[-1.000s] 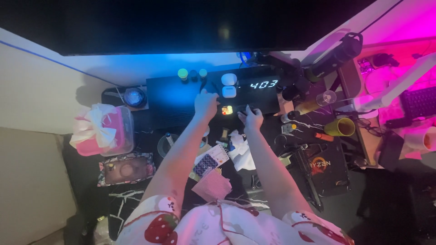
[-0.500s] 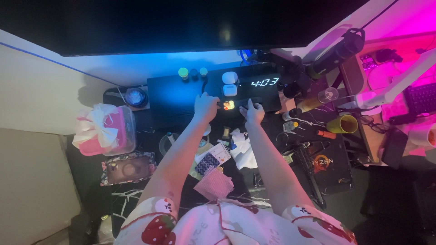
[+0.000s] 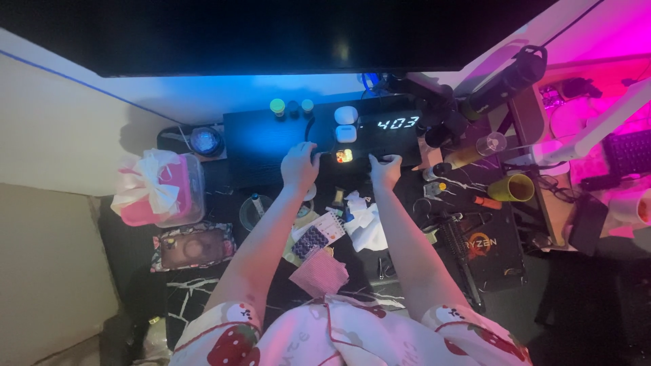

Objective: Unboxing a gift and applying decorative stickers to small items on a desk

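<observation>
My left hand [image 3: 299,166] and my right hand [image 3: 385,169] both rest at the front edge of a black desk shelf [image 3: 261,142]. Between them glows a small orange-yellow lit thing [image 3: 344,156] on a dark piece I cannot make out. The fingers of both hands curl on that dark edge; the dim light hides whether they grip anything. On the shelf stand two white earbud cases [image 3: 345,124], a glowing clock display [image 3: 397,123] and small green-capped bottles [image 3: 277,106]. A dark monitor [image 3: 305,34] hangs above.
A pink box with a white bow [image 3: 159,190] and a patterned pouch [image 3: 193,247] lie left. A notebook [image 3: 319,237], white tissue [image 3: 366,227] and pink cloth [image 3: 319,274] sit under my arms. A yellow cup [image 3: 510,188], black box [image 3: 485,247], bottle [image 3: 502,81] and keyboard [image 3: 627,152] crowd the right.
Both hands have shifted slightly toward the shelf edge, and the lit thing between them has moved a little closer to the clock. The view has drifted slightly.
</observation>
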